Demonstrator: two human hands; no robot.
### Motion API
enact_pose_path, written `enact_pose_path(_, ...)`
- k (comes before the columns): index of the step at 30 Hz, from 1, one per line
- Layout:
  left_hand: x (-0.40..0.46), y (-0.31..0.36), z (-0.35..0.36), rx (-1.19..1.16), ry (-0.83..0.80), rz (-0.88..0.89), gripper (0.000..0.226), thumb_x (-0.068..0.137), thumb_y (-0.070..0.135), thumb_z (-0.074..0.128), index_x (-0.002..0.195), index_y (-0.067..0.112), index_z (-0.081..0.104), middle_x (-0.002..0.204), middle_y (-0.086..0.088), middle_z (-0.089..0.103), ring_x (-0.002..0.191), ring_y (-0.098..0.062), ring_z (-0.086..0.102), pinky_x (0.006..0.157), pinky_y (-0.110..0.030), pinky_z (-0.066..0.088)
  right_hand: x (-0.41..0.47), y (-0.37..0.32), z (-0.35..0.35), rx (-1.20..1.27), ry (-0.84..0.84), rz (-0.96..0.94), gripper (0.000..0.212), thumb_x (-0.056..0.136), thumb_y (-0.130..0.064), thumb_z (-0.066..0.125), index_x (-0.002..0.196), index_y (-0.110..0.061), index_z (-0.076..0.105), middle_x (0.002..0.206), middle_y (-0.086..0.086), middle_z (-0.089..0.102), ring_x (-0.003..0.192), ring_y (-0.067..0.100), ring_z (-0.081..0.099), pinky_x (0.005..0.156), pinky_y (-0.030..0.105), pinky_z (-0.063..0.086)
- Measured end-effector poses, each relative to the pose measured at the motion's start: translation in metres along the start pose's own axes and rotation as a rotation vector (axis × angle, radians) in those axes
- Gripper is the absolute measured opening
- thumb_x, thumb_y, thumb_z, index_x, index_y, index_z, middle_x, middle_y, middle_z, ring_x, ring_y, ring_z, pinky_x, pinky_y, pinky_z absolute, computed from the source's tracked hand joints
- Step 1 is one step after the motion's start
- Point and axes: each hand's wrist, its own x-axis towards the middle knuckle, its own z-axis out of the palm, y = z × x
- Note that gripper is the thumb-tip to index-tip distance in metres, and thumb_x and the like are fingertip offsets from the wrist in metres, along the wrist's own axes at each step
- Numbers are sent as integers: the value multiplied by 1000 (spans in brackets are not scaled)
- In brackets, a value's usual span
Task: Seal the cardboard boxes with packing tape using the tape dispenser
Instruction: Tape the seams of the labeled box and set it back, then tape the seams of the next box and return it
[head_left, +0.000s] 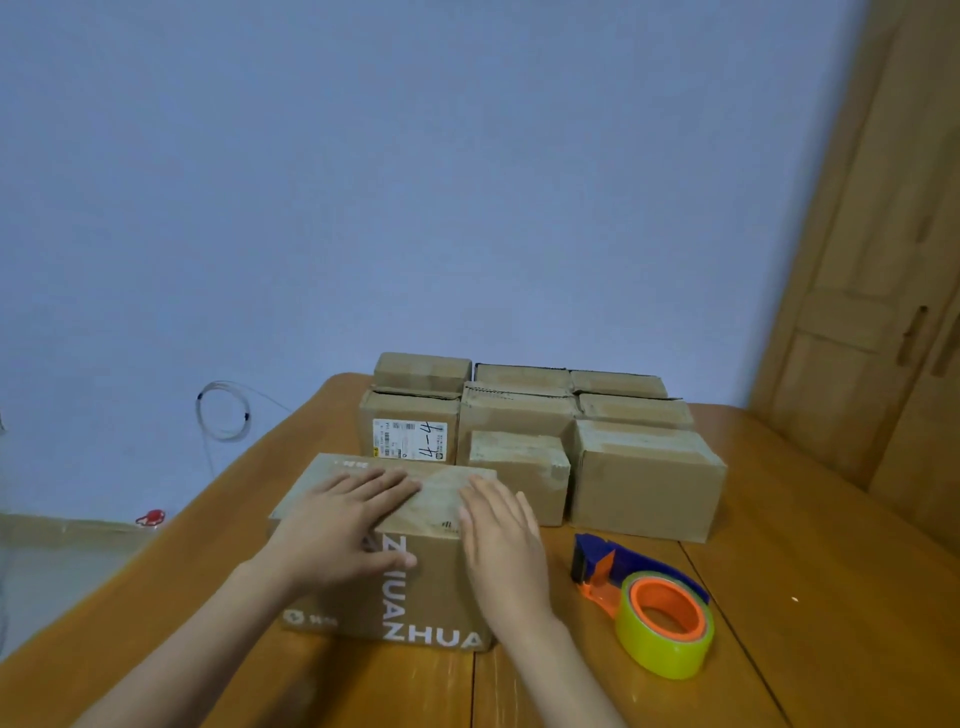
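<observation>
Presently, head view: printed box (384, 551) on counter (779, 597), near edge.
Left hand (343, 525): fingers straight, flat on box top.
Right hand (501, 540): fingers together, flat on top.
Tape dispenser (644, 608): just right of box, untouched.
Advice: hold flaps flush, run tape along seam.

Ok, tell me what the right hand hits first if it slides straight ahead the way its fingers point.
The right hand lies flat on the printed box, fingers pointing away and slightly left. Straight on, it would probably meet the small box just behind, though depth is hard to judge.
</observation>
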Motion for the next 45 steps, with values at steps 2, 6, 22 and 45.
enact_pose_path(2, 3, -3, 5, 22, 72, 3, 106, 62, 96, 1, 149, 39, 20, 152, 18, 14, 142, -4, 17, 112, -27, 11, 8, -3, -1, 13, -225, -42, 84, 87, -66, -1, 143, -22, 42, 150, -4, 38, 142, 12, 27, 119, 42, 10)
enact_pose_path(6, 13, -24, 24, 147, 250, 43, 84, 83, 84, 18, 123, 27, 65, 122, 7, 66, 110, -14, 65, 86, -34, 53, 28, 1, 3, -156, -508, -183, 87, 87, -66, 44, 153, -27, 4, 161, -5, 4, 148, 17, -1, 117, 38, -4)
enact_pose_path(22, 95, -102, 47, 94, 163, -27, 83, 80, 84, 24, 122, 26, 66, 121, 5, 67, 108, -15, 66, 83, -35, 55, 117, 12, 91, -110, -397, -164, 71, 90, -31, 61, 150, -21, 23, 157, -2, 21, 146, 20, 11, 117, 39, 12)
enact_pose_path(45, 156, -107, -5, -266, -322, -205, 117, 49, 98, 31, 141, 26, 44, 142, 4, 46, 126, -15, 44, 107, -33, 34, 174, 38, 78, 157, -600, 33, 64, 90, -42, 57, 147, -24, 33, 149, 0, 39, 133, 21, 40, 106, 41, 37)
